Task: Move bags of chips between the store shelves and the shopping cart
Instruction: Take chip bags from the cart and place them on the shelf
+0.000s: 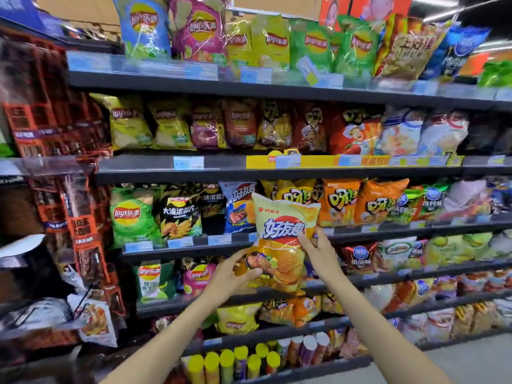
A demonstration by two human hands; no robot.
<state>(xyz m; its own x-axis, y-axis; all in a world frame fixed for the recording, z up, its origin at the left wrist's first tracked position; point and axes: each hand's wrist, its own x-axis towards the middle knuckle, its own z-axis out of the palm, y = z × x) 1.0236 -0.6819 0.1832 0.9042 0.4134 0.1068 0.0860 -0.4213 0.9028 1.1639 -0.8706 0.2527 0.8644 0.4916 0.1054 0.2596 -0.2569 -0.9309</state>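
A yellow bag of chips point(279, 239) with blue lettering is held upright in front of the store shelves point(249, 173), level with the third and fourth shelf. My left hand point(235, 273) grips its lower left corner, thumb across the front. My right hand point(318, 253) holds its right edge with fingers spread on the front. The gap on the third shelf behind the bag lies between a blue-and-white bag point(238, 206) and yellow bags point(299, 192). No shopping cart is in view.
Several shelves are packed with chip bags. Tubes of crisps point(227, 367) with yellow lids stand on the bottom shelf. A hanging rack of red-and-black packets point(69, 189) fills the left side. Grey floor point(471, 356) shows at the bottom right.
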